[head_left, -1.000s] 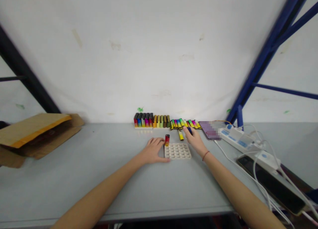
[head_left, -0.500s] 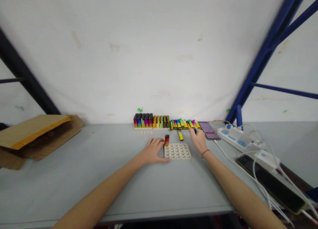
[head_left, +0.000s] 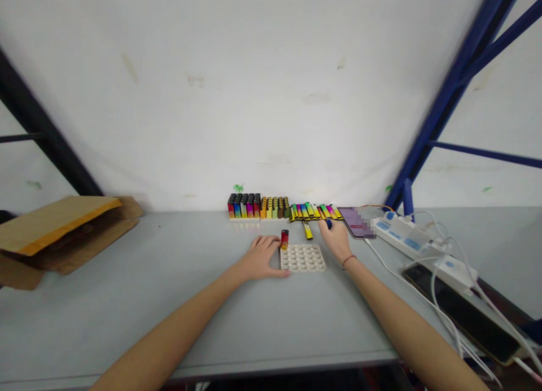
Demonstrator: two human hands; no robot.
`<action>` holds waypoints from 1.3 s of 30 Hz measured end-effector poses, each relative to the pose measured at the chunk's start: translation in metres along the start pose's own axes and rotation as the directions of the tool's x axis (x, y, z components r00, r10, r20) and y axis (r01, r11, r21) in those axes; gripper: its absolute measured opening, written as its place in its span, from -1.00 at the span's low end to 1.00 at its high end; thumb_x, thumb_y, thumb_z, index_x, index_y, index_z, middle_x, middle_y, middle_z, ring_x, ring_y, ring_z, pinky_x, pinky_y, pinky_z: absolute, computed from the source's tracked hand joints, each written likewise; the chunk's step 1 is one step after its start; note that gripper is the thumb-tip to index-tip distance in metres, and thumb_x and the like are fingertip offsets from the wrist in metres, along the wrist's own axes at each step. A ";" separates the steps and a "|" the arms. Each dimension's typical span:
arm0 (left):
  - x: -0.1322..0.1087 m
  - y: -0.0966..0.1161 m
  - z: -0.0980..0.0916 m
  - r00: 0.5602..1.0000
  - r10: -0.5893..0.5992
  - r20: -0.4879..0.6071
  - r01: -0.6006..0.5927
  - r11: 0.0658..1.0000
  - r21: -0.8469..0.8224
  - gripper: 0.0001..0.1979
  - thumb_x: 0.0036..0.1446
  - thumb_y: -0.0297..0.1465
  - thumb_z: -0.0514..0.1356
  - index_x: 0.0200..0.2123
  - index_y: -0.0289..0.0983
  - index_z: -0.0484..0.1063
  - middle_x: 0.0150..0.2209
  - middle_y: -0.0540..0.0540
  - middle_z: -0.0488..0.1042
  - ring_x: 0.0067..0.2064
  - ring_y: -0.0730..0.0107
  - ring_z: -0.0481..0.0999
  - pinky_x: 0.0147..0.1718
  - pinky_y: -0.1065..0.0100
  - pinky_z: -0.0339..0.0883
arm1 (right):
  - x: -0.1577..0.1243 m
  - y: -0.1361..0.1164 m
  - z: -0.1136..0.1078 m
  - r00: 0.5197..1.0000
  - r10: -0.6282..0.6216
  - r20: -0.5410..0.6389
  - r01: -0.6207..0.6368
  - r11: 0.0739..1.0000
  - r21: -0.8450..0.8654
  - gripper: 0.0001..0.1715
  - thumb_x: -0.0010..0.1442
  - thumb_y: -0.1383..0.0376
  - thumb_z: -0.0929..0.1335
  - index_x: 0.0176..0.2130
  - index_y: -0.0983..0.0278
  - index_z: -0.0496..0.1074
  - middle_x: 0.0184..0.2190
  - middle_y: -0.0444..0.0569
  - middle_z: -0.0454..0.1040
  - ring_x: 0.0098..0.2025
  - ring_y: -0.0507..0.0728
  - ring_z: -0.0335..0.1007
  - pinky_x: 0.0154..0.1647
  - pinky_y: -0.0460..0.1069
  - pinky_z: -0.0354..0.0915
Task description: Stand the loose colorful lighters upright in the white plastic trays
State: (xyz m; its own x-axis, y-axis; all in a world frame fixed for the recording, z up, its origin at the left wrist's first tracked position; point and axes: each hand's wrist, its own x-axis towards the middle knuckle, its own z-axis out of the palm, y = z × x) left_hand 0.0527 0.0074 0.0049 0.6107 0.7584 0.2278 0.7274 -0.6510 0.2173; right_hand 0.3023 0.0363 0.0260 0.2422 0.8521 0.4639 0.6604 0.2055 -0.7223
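Print on blue lighter [head_left: 329,224] in right hand [head_left: 337,240] is unreadably small.

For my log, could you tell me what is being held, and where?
The right hand pinches a blue lighter, only one end showing; the left hand holds nothing.

Light: bright, even, diffuse; shadows faint. Pale sheen on table [head_left: 169,266] just before far lighters [head_left: 258,206]. Edges bowed; small details soft.
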 end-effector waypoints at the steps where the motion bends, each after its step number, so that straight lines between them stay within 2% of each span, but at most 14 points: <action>1: 0.000 0.000 0.000 1.000 0.000 0.001 0.000 1.000 -0.001 -0.23 -0.05 0.15 0.25 0.06 -0.27 0.30 0.13 -0.28 0.31 0.17 -0.04 0.26 0.20 -0.04 -0.01 | 0.000 0.000 0.000 1.000 -0.002 -0.001 0.002 1.000 -0.007 -0.57 0.09 0.10 0.20 -0.69 0.21 0.06 -0.74 -0.16 0.06 -0.60 0.03 0.02 -0.54 -0.04 -0.15; 8: 0.000 0.001 -0.001 1.000 0.002 -0.001 -0.002 1.000 -0.024 -0.23 -0.05 0.17 0.24 0.06 -0.25 0.30 0.13 -0.27 0.31 0.17 -0.06 0.26 0.21 -0.05 -0.02 | -0.002 -0.001 -0.002 1.000 0.012 0.005 -0.012 0.999 -0.036 -0.45 0.16 -0.03 0.21 -0.68 0.21 0.10 -0.74 -0.14 0.12 -0.61 0.04 0.04 -0.55 -0.04 -0.14; 16: 0.000 0.001 -0.001 1.000 -0.007 0.004 0.007 1.000 -0.017 -0.22 -0.06 0.15 0.26 0.07 -0.26 0.30 0.13 -0.28 0.30 0.18 -0.07 0.25 0.21 -0.06 -0.03 | 0.001 0.006 0.000 0.999 0.008 0.035 -0.005 0.996 -0.087 -0.56 0.12 0.14 0.20 -0.70 0.21 0.11 -0.75 -0.13 0.12 -0.62 0.04 0.03 -0.55 -0.03 -0.16; 19: 0.000 0.002 -0.001 1.000 -0.013 0.010 0.013 1.000 -0.014 -0.23 -0.07 0.14 0.27 0.07 -0.26 0.30 0.13 -0.27 0.31 0.17 -0.07 0.26 0.21 -0.06 -0.04 | 0.001 0.005 0.000 0.999 0.006 0.045 -0.002 0.995 -0.099 -0.56 0.13 0.14 0.21 -0.69 0.22 0.14 -0.73 -0.12 0.15 -0.61 0.04 0.06 -0.55 -0.03 -0.14; 22: 0.000 0.002 -0.002 1.000 -0.016 0.016 0.016 1.000 -0.009 -0.23 -0.05 0.14 0.27 0.07 -0.26 0.30 0.13 -0.27 0.30 0.17 -0.06 0.26 0.22 -0.06 -0.05 | -0.002 0.000 -0.002 0.997 -0.005 0.076 0.012 0.995 -0.098 -0.54 0.17 0.05 0.22 -0.61 0.26 0.26 -0.67 -0.09 0.26 -0.57 0.07 0.14 -0.53 -0.04 -0.04; 24: 0.000 0.002 -0.002 1.000 -0.017 0.019 0.017 1.000 -0.010 -0.23 -0.05 0.14 0.26 0.08 -0.26 0.29 0.14 -0.28 0.30 0.18 -0.06 0.25 0.22 -0.07 -0.06 | -0.005 -0.005 -0.004 0.994 -0.047 0.100 0.052 0.997 -0.052 -0.54 0.20 -0.02 0.22 -0.46 0.28 0.37 -0.57 -0.04 0.37 -0.49 0.11 0.25 -0.46 -0.03 0.10; 26: 0.000 0.003 -0.002 1.000 -0.019 0.021 0.019 1.000 -0.017 -0.23 -0.05 0.15 0.26 0.08 -0.25 0.29 0.15 -0.28 0.29 0.19 -0.06 0.24 0.23 -0.09 -0.07 | -0.007 -0.010 -0.004 0.986 -0.132 0.103 0.128 0.991 0.047 -0.54 0.27 0.01 0.16 -0.28 0.29 0.40 -0.40 0.04 0.47 -0.33 0.16 0.36 -0.28 0.01 0.23; 28: 0.000 0.003 -0.002 0.999 -0.022 0.023 0.022 0.999 -0.023 -0.23 -0.05 0.15 0.25 0.08 -0.25 0.29 0.15 -0.28 0.29 0.19 -0.06 0.24 0.23 -0.10 -0.09 | -0.009 -0.014 -0.003 0.972 -0.218 0.089 0.202 0.966 0.160 -0.54 0.32 0.08 0.11 -0.17 0.30 0.40 -0.22 0.13 0.49 -0.14 0.19 0.38 -0.06 0.06 0.26; 30: 0.000 0.003 -0.002 0.999 -0.023 0.022 0.023 0.999 -0.024 -0.22 -0.05 0.15 0.25 0.08 -0.26 0.29 0.15 -0.29 0.29 0.20 -0.07 0.24 0.23 -0.11 -0.09 | -0.012 -0.018 -0.001 0.956 -0.276 0.103 0.244 0.938 0.248 -0.57 0.31 0.10 0.13 -0.11 0.31 0.39 -0.13 0.16 0.47 -0.06 0.20 0.36 0.04 0.10 0.23; 35: -0.001 0.001 0.000 1.000 -0.018 0.007 0.018 0.999 -0.032 -0.22 -0.06 0.17 0.24 0.08 -0.24 0.30 0.15 -0.28 0.29 0.20 -0.09 0.23 0.23 -0.12 -0.09 | -0.025 -0.028 0.004 0.894 -0.345 0.285 0.219 0.893 0.393 -0.65 0.20 0.12 0.29 -0.10 0.27 0.43 -0.14 0.07 0.51 -0.12 0.16 0.40 -0.08 0.06 0.32; 39: -0.001 0.000 0.001 1.000 -0.011 -0.002 0.011 0.999 -0.041 -0.21 -0.06 0.17 0.24 0.10 -0.24 0.29 0.15 -0.28 0.29 0.20 -0.10 0.23 0.23 -0.12 -0.09 | -0.035 -0.033 0.009 0.872 -0.340 0.352 0.168 0.883 0.438 -0.66 0.17 0.16 0.33 -0.10 0.30 0.42 -0.28 0.00 0.53 -0.27 0.10 0.43 -0.19 0.01 0.36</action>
State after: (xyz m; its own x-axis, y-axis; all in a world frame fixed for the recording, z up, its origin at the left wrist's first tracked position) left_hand 0.0524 0.0067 0.0035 0.6021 0.7653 0.2278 0.7203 -0.6437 0.2585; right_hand 0.2661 0.0044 0.0291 -0.2639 0.8425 0.4697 0.3120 0.5353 -0.7849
